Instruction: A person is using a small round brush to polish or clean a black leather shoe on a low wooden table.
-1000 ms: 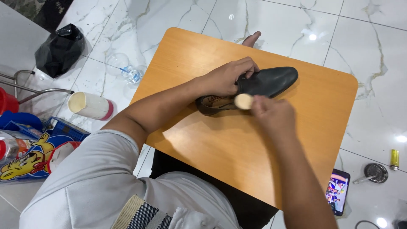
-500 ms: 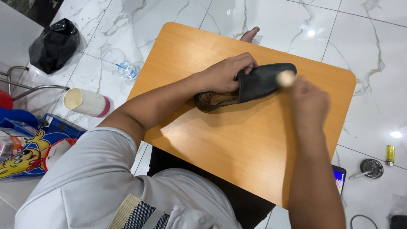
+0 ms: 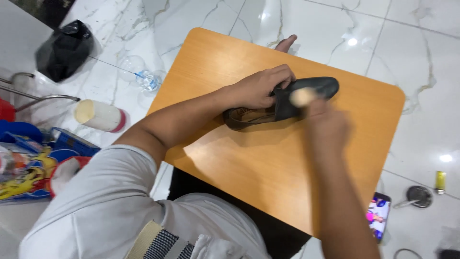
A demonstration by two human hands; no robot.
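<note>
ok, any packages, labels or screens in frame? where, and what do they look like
Phone: on the floor at the table's lower right edge, lit screen showing pink and blue.
Colourful packaging: far left, on the floor, blue, yellow and red print.
Clear plastic bottle: on the floor left of the table, blue label band.

The worktop [image 3: 249,182] lies bare before the shoe [image 3: 282,103] — open passage there. Bottles — a phone [image 3: 377,215] too — crowd the floor beside it.
</note>
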